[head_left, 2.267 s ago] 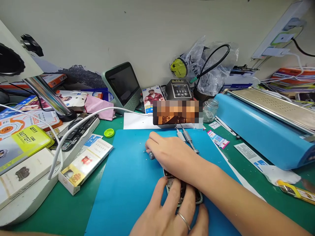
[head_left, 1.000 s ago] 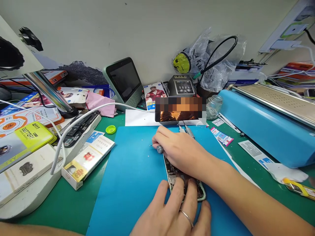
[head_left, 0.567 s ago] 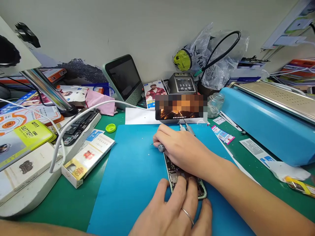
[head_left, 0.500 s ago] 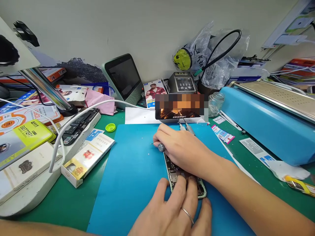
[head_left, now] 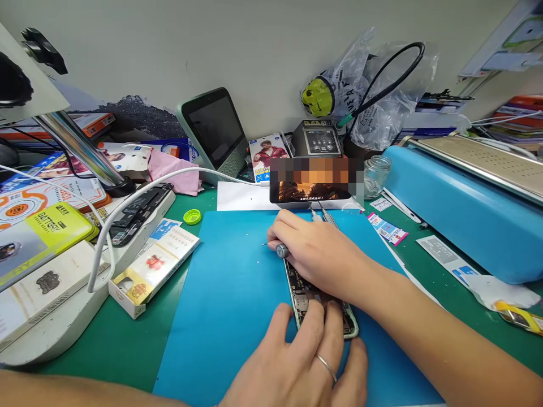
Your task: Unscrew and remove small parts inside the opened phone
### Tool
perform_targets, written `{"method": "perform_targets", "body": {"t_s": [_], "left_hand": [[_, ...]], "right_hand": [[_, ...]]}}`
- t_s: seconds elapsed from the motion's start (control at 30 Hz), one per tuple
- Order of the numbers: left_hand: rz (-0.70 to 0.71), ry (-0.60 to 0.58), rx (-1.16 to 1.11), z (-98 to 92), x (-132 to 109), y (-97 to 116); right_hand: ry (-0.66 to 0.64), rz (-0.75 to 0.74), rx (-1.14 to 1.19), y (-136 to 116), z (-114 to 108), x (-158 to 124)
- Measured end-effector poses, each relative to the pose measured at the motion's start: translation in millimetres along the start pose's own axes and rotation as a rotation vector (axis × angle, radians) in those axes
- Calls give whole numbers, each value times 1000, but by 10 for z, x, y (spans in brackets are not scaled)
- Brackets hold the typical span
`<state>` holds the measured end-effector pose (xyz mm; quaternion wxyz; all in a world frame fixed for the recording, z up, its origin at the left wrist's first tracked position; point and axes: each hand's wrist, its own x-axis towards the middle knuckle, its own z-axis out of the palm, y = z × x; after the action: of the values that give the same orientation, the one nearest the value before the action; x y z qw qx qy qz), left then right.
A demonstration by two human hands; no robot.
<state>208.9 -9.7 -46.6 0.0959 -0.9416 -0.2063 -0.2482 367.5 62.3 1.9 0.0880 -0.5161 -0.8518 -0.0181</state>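
Note:
An opened phone with its inner parts showing [head_left: 301,302] lies on the blue mat [head_left: 224,294]. My left hand [head_left: 305,356], with a ring on one finger, rests its spread fingertips on the phone's lower part and edges. Over the phone's upper end, my right hand [head_left: 305,243] is closed round a small screwdriver [head_left: 282,251]. The driver lies tilted nearly flat, its thin tip pointing left above the mat. My right hand and forearm hide much of the phone's top and right side.
A lit phone [head_left: 314,192] stands behind the mat, with metal tools [head_left: 328,217] before it. On the left are a small box [head_left: 156,263], a green cap [head_left: 192,216] and a lamp base [head_left: 51,339]. A glass jar [head_left: 376,175] and blue machine [head_left: 462,209] stand right.
The whole view has shifted slightly. Both hands keep nearly the same places on the phone, and the screwdriver remains in my right hand.

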Motion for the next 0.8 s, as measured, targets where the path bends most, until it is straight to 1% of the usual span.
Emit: {"method": "perform_targets", "body": {"t_s": [0.17,0.23,0.3,0.33,0.37,0.4,0.47,0.5,0.57,0.6,0.63,0.7,0.73,0.8], "left_hand": [[6,10,-8,23,-14,2],[1,80,-5,36,-9,4],[2,178,-28,34,20,-12],[-5,213,-63,24,45,-30],[22,243,-112,8,74,-54],[40,217,-185,-13,105,-83],[58,251,-401,-68,164,-143],[22,257,-515,-101,187,-171],[-98,257,-714,-173,220,-222],[-196,230,-764,-210,231,-247],[-202,116,-803,-247,240,-273],[-188,134,-797,-306,255,-326],[-155,124,-793,-325,263,-351],[-149,138,-782,-338,280,-387]], "right_hand": [[7,-7,-16,-1,8,-5],[9,11,-11,3,-8,-7],[21,45,21,24,-44,-29],[34,59,48,44,-68,-56],[50,68,78,71,-94,-98],[71,70,110,105,-119,-157],[115,63,157,186,-160,-326],[149,57,169,226,-173,-429],[234,49,152,283,-183,-646],[272,46,131,295,-183,-747],[309,41,107,293,-181,-836],[367,21,56,255,-180,-969],[401,1,30,226,-181,-1013],[490,-49,-30,164,-188,-1068]]}}
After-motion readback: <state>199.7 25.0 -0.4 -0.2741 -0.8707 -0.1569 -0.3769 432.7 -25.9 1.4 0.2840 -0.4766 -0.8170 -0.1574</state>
